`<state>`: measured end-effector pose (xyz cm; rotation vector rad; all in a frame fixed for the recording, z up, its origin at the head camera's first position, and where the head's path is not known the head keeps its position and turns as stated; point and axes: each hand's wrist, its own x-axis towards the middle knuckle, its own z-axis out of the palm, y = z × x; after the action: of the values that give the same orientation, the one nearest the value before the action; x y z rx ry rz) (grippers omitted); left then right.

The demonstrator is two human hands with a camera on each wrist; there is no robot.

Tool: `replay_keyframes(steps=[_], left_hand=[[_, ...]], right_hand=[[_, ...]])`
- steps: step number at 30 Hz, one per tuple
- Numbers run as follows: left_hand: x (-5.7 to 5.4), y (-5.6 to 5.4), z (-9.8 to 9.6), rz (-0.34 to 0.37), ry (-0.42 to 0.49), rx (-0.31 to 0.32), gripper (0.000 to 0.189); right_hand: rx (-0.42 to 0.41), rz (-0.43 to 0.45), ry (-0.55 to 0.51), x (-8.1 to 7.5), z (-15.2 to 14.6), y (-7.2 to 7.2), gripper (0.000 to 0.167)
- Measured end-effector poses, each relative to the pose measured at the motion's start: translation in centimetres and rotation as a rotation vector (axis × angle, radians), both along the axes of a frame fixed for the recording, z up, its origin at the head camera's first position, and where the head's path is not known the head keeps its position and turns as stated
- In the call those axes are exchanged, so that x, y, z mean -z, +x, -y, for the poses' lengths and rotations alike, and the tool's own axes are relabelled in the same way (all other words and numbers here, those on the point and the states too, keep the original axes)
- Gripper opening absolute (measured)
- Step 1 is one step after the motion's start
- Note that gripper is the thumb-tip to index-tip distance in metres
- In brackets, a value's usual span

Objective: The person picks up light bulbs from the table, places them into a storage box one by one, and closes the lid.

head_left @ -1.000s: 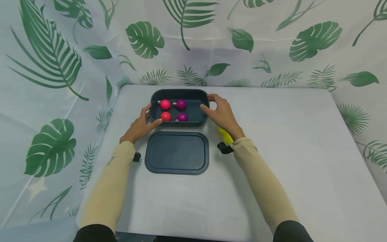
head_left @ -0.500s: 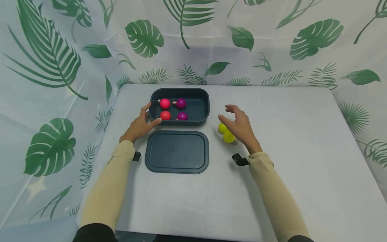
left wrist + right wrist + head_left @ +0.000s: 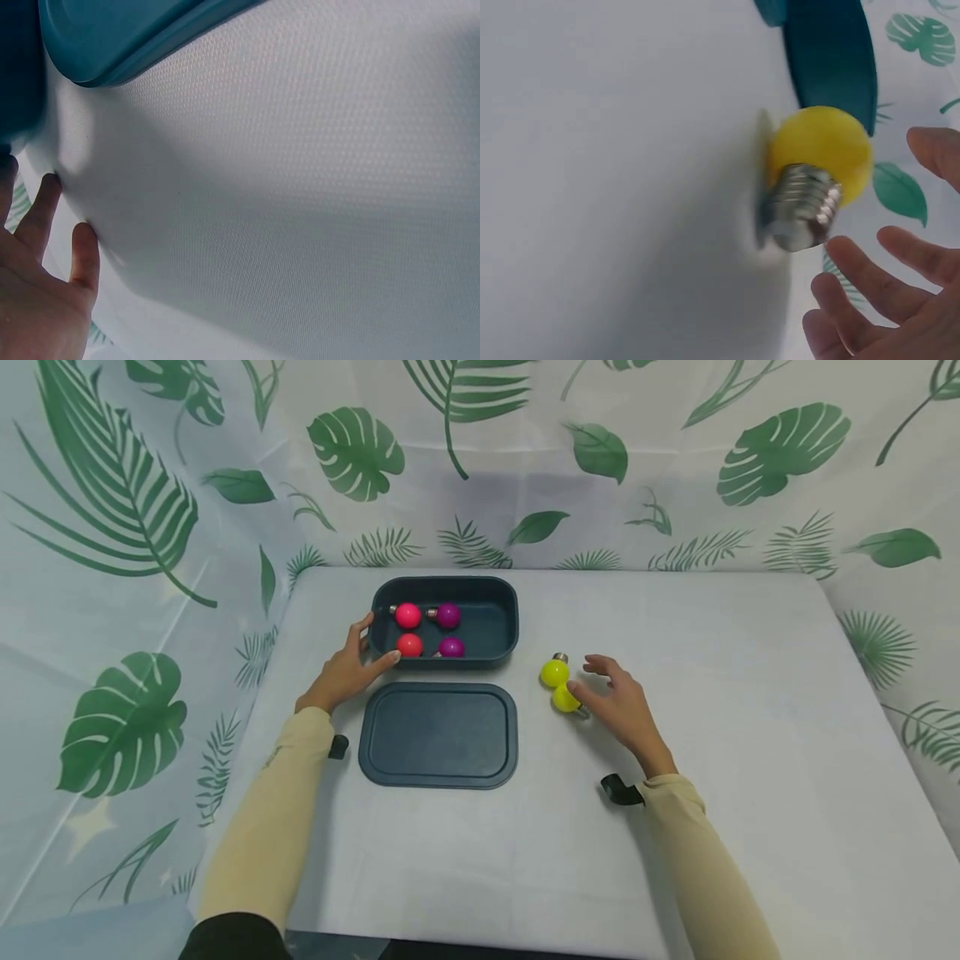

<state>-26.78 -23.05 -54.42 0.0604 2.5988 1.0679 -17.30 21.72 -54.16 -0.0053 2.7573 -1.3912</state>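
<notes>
Yellow, round, two metal-based bulbs lie just right of the frame's centre, our right hand spread at them. Our left hand spreads against the dark-blue rectangular box, upper centre. We should pinch one globe gently, so neither rolls.

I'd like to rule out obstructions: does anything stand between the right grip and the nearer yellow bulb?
Nothing visible does. In the head view, the right grip partly overlaps the nearer yellow bulb; contact is unclear. The other yellow bulb lies beyond it, farther from the person.
</notes>
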Motion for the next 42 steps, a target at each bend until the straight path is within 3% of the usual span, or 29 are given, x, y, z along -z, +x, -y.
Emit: replay_keyframes(steps=[8, 19, 27, 42], left_hand=[[0.1, -0.1, 0.0, -0.004, 0.000, 0.002, 0.105], [0.1, -0.1, 0.0, -0.009, 0.002, 0.011, 0.104], [0.1, -0.1, 0.0, -0.007, 0.002, 0.000, 0.105], [0.1, 0.0, -0.2, -0.001, 0.003, -0.006, 0.104]], right_hand=[[-0.009, -0.024, 0.006, 1.9, 0.0, 1.1, 0.068], [-0.009, -0.049, 0.029, 2.8, 0.2, 1.7, 0.065], [-0.021, -0.062, 0.045, 2.9, 0.2, 1.6, 0.055], [-0.041, -0.061, 0.061, 2.0, 0.1, 1.1, 0.054]])
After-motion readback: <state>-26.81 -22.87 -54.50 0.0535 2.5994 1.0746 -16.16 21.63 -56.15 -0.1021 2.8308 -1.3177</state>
